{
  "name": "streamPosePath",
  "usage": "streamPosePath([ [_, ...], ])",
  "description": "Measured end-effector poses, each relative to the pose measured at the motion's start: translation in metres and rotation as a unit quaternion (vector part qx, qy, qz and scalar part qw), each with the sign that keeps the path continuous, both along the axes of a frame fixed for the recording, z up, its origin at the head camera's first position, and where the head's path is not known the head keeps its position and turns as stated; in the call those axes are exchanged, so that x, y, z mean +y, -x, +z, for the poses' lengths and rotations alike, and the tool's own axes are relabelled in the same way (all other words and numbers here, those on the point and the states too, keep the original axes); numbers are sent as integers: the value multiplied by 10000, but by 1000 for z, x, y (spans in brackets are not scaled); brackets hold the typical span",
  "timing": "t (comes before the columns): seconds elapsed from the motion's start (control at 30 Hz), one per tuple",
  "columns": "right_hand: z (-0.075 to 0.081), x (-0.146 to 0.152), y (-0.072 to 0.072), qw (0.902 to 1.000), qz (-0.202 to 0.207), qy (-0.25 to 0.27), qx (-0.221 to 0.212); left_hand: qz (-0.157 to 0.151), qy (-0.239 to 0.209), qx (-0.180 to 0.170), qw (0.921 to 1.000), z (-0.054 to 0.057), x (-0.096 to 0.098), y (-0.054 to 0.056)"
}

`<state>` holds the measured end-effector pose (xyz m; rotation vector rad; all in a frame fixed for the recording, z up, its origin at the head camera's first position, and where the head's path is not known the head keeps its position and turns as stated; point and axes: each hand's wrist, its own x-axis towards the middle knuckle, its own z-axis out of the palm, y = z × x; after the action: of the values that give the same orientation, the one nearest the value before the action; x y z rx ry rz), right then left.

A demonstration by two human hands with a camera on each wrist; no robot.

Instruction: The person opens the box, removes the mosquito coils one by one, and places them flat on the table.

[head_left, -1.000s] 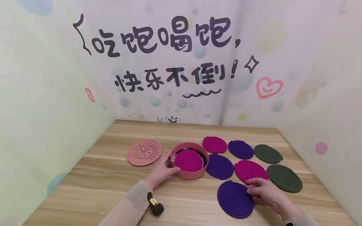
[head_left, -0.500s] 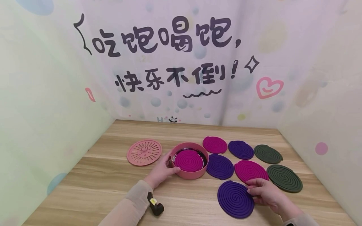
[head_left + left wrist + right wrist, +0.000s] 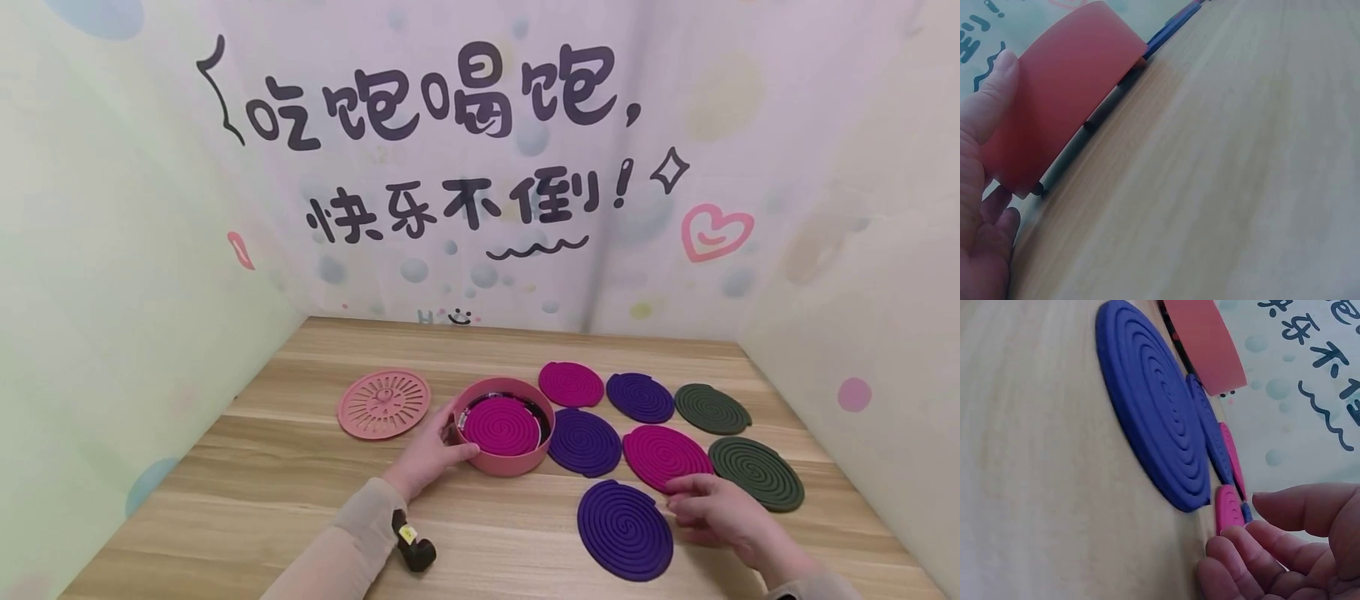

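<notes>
My left hand [image 3: 431, 454] grips the left side of a round pink mosquito coil holder [image 3: 504, 465], thumb against its outer wall. The left wrist view shows the holder's wall [image 3: 1079, 81] beside my thumb. A magenta mosquito coil [image 3: 501, 427] lies flat inside it. My right hand [image 3: 731, 521] is just right of the nearest purple mosquito coil [image 3: 626, 531], apart from it, with nothing between its loosely bent fingers. In the right wrist view, that purple coil [image 3: 1154, 406] lies flat on the wooden table, beyond the fingertips.
A slotted pink lid [image 3: 384, 405] lies left of the holder. Two magenta coils [image 3: 572, 385], two more purple coils [image 3: 640, 397] and two dark green coils [image 3: 756, 472] lie right of it. A patterned curtain [image 3: 465, 167] closes off the back of the wooden table [image 3: 247, 508].
My right hand has let go of the near purple coil's edge and drawn slightly right, away from it. The coil stays flat. My left hand keeps its grip on the holder.
</notes>
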<state>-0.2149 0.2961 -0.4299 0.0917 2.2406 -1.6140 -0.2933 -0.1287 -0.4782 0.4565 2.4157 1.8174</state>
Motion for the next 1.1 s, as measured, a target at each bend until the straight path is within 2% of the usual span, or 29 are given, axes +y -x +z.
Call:
streamPosePath([
  [0.13,17,-4,8,9987,130,-254,416,-1,-16,4,10000,0,0,0],
  [0.23,35,-20,20,9958,240,-260,841,-15,-66,19,10000,0,0,0],
  [0.33,52,-47,33,9916,359,-169,1234,9,-73,15,10000,-1,0,0],
  [0.5,69,-102,55,9877,541,-1,1467,-27,-105,50,9999,-2,-1,1],
  [0.73,69,-158,84,9886,477,82,1428,-176,-162,100,9997,-3,0,2],
  [0.93,60,-192,103,9891,267,-520,1349,-94,-117,122,9998,-1,0,1],
  [1.1,48,-208,109,9891,177,-966,1094,-102,-120,85,9998,1,1,0],
])
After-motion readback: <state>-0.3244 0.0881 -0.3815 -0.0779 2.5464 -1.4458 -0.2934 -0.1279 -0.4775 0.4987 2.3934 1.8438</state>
